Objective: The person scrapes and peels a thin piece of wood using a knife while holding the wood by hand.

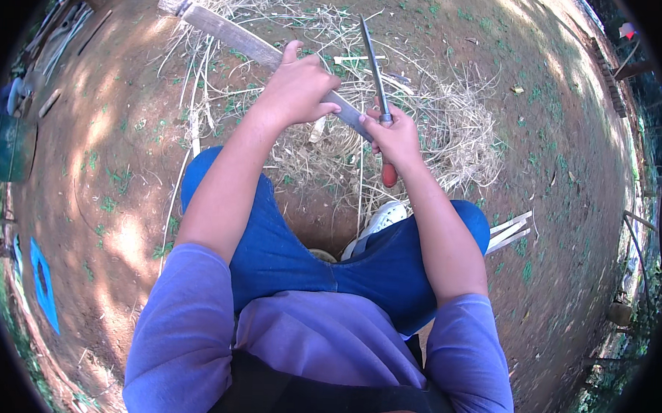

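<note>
Sharpening a long blade with a file, seated over the straw.

The right hand (397,139) is clenched on the red handle of the file (374,68), and the file's steel points away from this grip, crossing the blade (253,46) just beside the knuckles. The left hand (298,87) grasps the blade at its middle, so the blade runs from this grip far out to the upper left, where its wrapped end lies over the ground. To do the stroke well, I judge the left hand should hold firm and the fingers stay behind the edge. Beyond both grips lies the straw (452,130). Of containers, only a green bin (8,148) stands well apart to the left; what is inside I cannot tell.
</note>
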Motion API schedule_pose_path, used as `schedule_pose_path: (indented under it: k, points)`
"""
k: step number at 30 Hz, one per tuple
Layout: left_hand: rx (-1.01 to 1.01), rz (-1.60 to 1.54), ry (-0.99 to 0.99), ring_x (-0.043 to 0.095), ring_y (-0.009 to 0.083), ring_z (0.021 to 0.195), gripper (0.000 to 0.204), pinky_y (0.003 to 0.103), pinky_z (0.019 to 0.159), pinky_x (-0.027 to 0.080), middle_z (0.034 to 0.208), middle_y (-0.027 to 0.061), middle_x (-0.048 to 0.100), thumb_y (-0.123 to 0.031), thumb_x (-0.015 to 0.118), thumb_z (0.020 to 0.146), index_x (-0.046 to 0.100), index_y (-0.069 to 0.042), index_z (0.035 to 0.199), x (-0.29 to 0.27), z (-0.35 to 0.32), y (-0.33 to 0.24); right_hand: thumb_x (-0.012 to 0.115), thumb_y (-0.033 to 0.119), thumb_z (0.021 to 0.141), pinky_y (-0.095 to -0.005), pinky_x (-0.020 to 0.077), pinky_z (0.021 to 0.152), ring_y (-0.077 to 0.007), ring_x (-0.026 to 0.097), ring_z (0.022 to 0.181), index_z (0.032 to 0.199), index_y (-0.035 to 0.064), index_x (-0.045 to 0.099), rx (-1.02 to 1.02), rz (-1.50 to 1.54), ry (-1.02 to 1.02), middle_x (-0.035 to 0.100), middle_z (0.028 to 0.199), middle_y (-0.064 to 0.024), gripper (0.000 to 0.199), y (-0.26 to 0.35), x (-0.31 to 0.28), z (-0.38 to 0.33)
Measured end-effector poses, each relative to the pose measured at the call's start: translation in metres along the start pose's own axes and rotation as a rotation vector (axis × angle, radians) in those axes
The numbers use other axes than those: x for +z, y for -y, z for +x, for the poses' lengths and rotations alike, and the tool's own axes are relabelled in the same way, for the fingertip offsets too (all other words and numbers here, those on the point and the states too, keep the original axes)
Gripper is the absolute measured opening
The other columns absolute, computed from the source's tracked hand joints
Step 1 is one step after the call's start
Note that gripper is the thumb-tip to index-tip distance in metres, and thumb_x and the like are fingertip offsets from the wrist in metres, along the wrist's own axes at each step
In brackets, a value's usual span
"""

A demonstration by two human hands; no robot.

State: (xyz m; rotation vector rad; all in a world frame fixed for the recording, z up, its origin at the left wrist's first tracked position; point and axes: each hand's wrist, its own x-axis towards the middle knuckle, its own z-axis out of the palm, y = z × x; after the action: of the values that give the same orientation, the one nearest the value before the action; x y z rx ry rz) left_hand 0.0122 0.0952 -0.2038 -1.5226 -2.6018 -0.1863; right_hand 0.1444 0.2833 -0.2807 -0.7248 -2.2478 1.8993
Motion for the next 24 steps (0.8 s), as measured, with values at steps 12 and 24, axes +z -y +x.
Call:
schedule_pose_path:
  k: [12, 24]
  points:
    - [-0.489, -0.356, -1.383, 0.03, 0.0365, 0.143, 0.089, 0.064, 0.117, 0.018, 0.156, 0.0193, 0.028, -0.064, 0.071, 0.087, 0.042, -0.005, 0.147, 0.024, 0.014, 0.062, 0.081, 0.019, 0.089, -0.0249, 0.052, 0.046, -0.0084, 0.062, 0.053, 0.13, -0.0052, 0.061, 0.026, 0.054, 0.029, 0.062, 0.072, -0.0008, 0.052, 0.011, 0.005, 0.007]
    - [-0.303, -1.899, -0.794, 0.058, 0.018, 0.073, 0.036, 0.043, 0.079, 0.058, 0.079, 0.005, 0.051, -0.043, 0.053, 0.107, 0.046, -0.009, 0.1, 0.003, 0.013, 0.053, 0.071, 0.025, 0.096, -0.0256, 0.0527, 0.045, -0.0084, 0.062, 0.053, 0.119, -0.0043, 0.062, 0.024, 0.123, 0.013, 0.064, 0.073, -0.0031, 0.038, 0.032, 0.039, -0.008]
